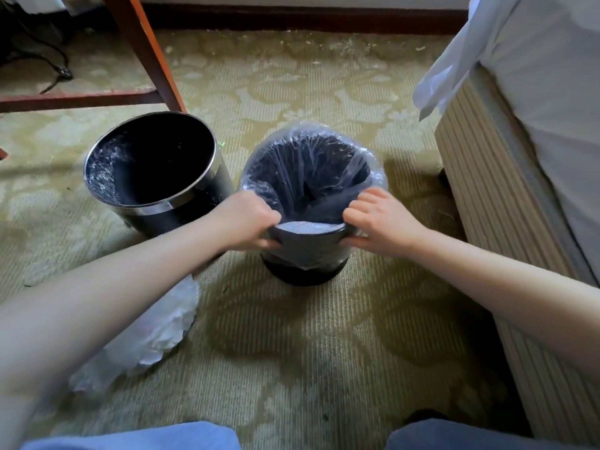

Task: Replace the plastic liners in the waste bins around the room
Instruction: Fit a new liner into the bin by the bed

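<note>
A small dark waste bin stands on the carpet in front of me. A clear plastic liner lies inside it and is folded over most of its rim. My left hand grips the liner's edge at the near left of the rim, and my right hand grips it at the near right. To the left stands a second, larger dark bin with a shiny metal rim, holding no liner that I can see.
A crumpled clear plastic bag lies on the carpet under my left forearm. A bed with a white sheet rises on the right. A wooden furniture leg and a black cable are at the back left. My knees show at the bottom.
</note>
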Motion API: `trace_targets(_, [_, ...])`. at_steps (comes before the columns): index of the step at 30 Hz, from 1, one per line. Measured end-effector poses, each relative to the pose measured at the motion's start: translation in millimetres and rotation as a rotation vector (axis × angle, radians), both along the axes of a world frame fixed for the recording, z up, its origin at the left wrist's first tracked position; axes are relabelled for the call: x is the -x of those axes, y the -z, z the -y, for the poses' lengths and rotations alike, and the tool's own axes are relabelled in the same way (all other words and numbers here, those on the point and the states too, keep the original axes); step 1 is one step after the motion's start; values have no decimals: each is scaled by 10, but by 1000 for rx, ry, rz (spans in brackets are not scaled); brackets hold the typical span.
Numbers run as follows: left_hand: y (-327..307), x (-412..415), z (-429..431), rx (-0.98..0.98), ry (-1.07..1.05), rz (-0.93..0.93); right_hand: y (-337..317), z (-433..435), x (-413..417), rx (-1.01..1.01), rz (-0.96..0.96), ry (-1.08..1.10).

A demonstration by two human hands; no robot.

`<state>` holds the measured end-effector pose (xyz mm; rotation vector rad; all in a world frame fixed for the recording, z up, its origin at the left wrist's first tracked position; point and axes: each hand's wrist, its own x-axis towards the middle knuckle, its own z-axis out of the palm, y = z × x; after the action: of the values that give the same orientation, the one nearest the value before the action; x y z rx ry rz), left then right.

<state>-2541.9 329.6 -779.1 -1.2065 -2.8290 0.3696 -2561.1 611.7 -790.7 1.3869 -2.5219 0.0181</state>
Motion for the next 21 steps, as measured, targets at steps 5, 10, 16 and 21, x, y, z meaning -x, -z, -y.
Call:
trace_targets(5, [38,118,90,-65,9,37,-42,-86,63,-40,-29,7])
trace_targets(10, [-8,10,-21,-209,131,28,-46,231,-184,127,64,-91])
trace_targets(16, [-243,153,-113,-374,-198,497,-153,301,-16,361,244,153])
trace_targets(21, [-183,460,-180,-284,-214,190,-233,367,456,115,173,298])
